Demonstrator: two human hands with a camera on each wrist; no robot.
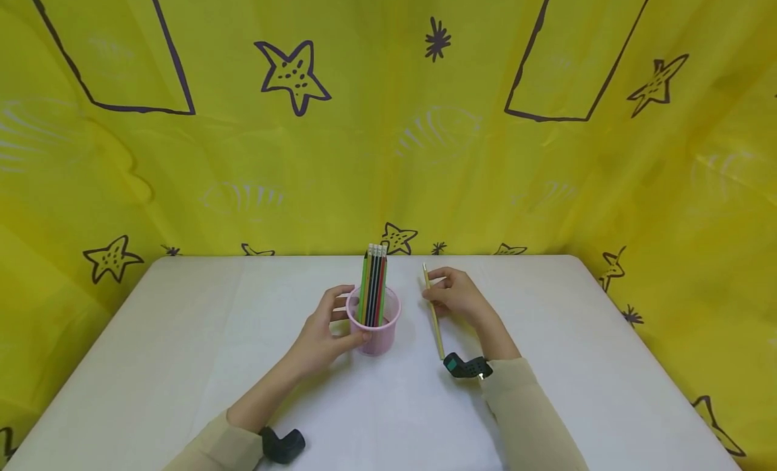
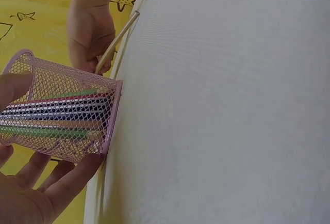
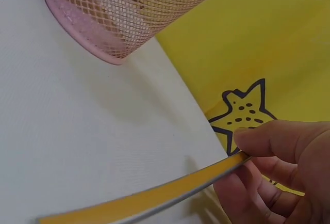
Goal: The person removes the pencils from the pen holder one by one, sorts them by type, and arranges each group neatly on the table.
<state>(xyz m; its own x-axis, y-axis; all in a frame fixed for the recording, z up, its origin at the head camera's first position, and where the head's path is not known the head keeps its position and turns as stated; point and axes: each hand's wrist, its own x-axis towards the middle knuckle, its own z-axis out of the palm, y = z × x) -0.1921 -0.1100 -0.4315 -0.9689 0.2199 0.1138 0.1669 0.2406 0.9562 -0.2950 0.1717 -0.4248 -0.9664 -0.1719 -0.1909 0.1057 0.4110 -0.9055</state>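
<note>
Right wrist view crops the cup [image 3: 129, 15]; fingers [image 3: 281, 139] partly hide a pencil [image 3: 154, 197].

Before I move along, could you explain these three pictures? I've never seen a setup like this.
There's no machine working here, just a person's left hand and right hand. The wide picture comes from a camera worn on the head, looking forward and down. The two tilted close-ups come from cameras worn on each wrist.

The left hand grips a pink mesh cup, which appears to stand on the white table with several pencils inside. The right hand pinches a single yellow pencil, outside the cup. Behind everything is a yellow sheet with starfish drawings.
</note>
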